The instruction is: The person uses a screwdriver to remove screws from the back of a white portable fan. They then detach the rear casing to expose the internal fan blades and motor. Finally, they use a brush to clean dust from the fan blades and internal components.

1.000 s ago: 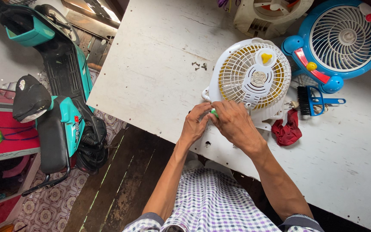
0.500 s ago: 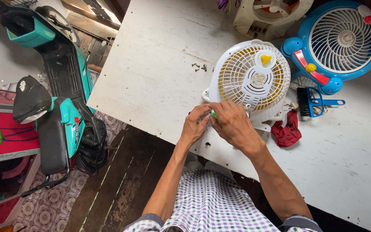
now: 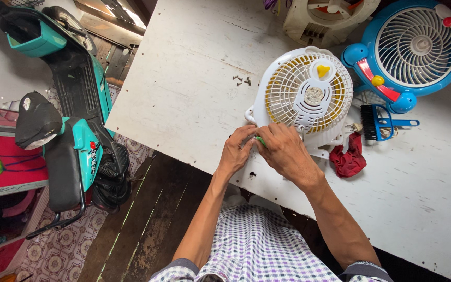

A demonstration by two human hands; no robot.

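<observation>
The white table [image 3: 184, 94] carries the white fan [image 3: 304, 94] lying grille-up at 1 o'clock from the hands, flat so its near rim faces the person. Left hand [image 3: 236, 151] and right hand [image 3: 285, 154] meet at that rim, fingers pinched narrow around a small green piece [image 3: 260, 140]. Loose screws [image 3: 242, 80] sit at 11 o'clock, set aside.

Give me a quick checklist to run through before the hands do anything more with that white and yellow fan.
1. Round white and yellow plastic fan lies flat on the white painted table: ok.
2. Left hand and right hand both at its near rim: ok.
3. Small green item between the fingers, grip secure: cannot tell.
4. Small dark loose screws away from the table edge: ok.
5. Red cloth clear of the hands: ok.
</observation>
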